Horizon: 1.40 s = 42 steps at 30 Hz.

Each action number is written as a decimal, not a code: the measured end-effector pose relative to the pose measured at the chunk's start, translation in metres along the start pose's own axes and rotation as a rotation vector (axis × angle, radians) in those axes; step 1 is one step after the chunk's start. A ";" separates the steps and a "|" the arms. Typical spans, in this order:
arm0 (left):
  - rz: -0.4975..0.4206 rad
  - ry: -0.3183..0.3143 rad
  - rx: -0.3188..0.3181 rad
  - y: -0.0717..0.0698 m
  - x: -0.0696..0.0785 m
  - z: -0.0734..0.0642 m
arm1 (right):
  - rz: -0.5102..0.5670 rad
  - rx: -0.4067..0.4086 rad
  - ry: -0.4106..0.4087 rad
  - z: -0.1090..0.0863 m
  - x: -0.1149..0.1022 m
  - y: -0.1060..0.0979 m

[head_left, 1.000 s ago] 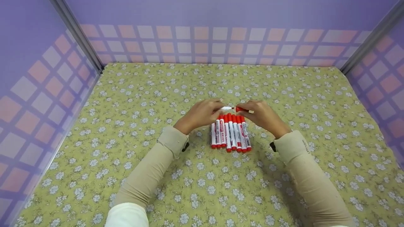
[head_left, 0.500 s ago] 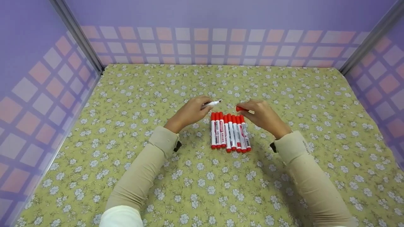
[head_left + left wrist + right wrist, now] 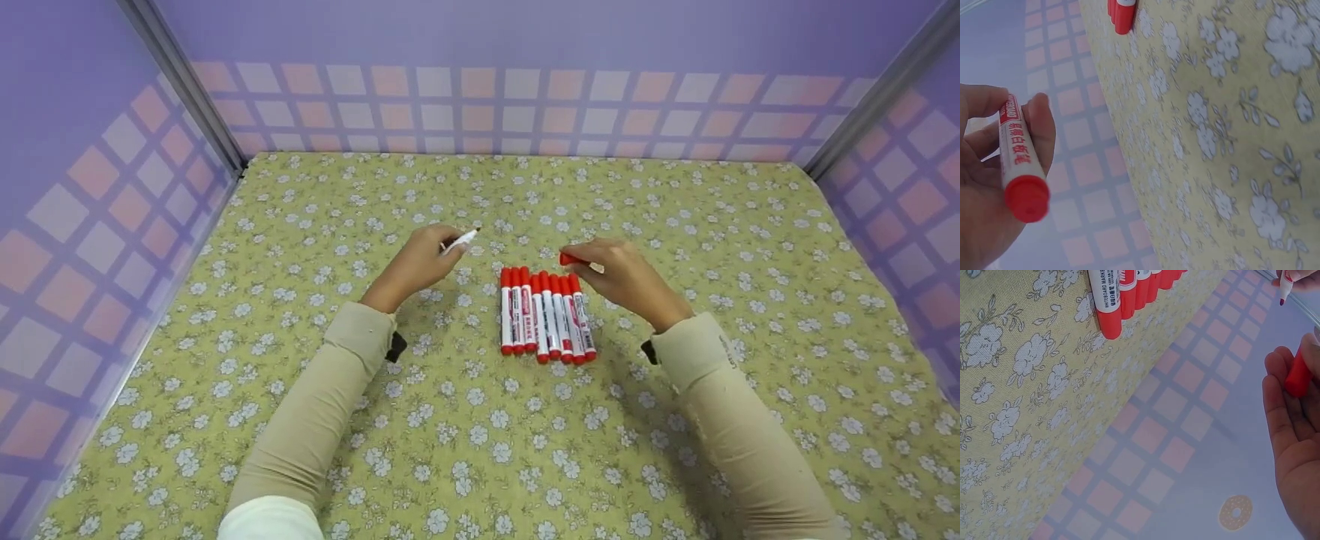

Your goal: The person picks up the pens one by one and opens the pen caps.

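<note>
My left hand (image 3: 421, 262) grips an uncapped whiteboard marker (image 3: 1018, 147), white-bodied with a red end plug. Its bare tip points up and to the right in the head view. Across from it, my right hand (image 3: 619, 274) pinches a red marker cap (image 3: 1299, 377) between thumb and fingers. Cap and marker are well apart. Below and between the hands, several whiteboard markers (image 3: 546, 315) with red caps lie side by side in a row on the cloth, caps toward the far side.
A yellow-green floral cloth (image 3: 480, 450) covers the table. Purple panels with a pink and white check pattern (image 3: 480, 105) stand along the back and both sides, joined by grey posts (image 3: 191, 82) at the corners.
My left hand has moved left, carrying the uncapped marker away from the cap, and the marker's tip has turned upward. My right hand holds the cap almost where it was.
</note>
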<state>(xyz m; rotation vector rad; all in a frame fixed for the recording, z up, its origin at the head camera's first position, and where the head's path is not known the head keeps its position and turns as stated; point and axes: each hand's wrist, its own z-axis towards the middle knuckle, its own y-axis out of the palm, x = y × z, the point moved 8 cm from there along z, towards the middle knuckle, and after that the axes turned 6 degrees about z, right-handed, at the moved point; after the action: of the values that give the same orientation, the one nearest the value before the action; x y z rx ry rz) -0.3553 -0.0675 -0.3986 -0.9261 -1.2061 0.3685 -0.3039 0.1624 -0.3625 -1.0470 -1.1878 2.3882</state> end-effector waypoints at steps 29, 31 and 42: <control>-0.157 -0.327 0.118 -0.046 -0.105 -0.039 | 0.004 -0.072 0.063 -0.003 0.005 0.009; -0.152 -0.351 0.122 -0.047 -0.112 -0.041 | 0.005 -0.077 0.072 -0.003 0.005 0.009; -0.109 -0.452 0.141 -0.059 -0.140 -0.055 | 0.018 -0.084 0.063 -0.003 0.004 0.010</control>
<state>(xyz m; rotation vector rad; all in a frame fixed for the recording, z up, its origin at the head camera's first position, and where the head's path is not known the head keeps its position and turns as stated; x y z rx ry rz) -0.3679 -0.2214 -0.4452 -0.6687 -1.6125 0.5887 -0.3043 0.1600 -0.3731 -1.1540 -1.2723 2.3185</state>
